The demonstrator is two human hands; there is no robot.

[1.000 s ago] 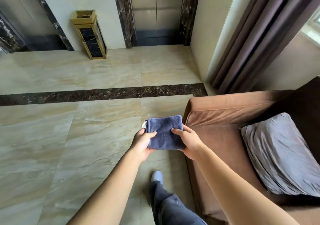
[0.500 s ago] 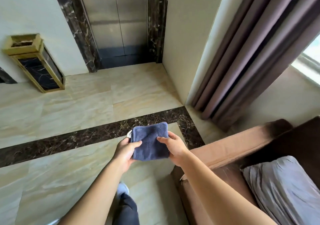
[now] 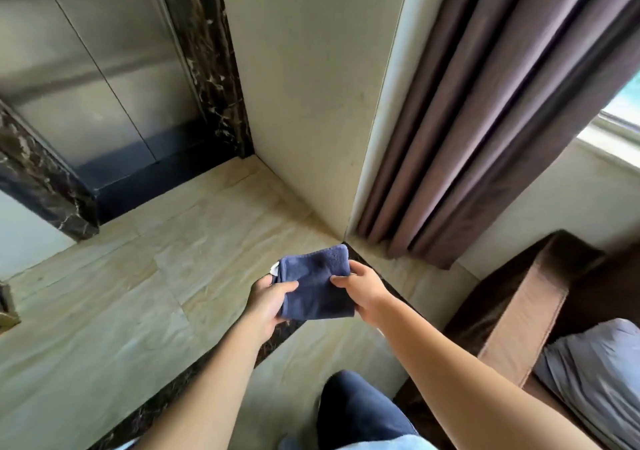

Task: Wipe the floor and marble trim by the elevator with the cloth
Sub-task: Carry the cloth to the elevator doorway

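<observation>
Cloth (image 3: 317,288): dark blue, folded to a small soft rectangle, a white tag at its left edge; held in the air above the beige floor (image 3: 104,311) near the wall corner.
Left hand (image 3: 268,302): clamped on the cloth's left side.
Right hand (image 3: 365,290): clamped on its right side.
Marble trim (image 3: 207,51): dark, veined, framing the elevator (image 3: 86,69).
</observation>
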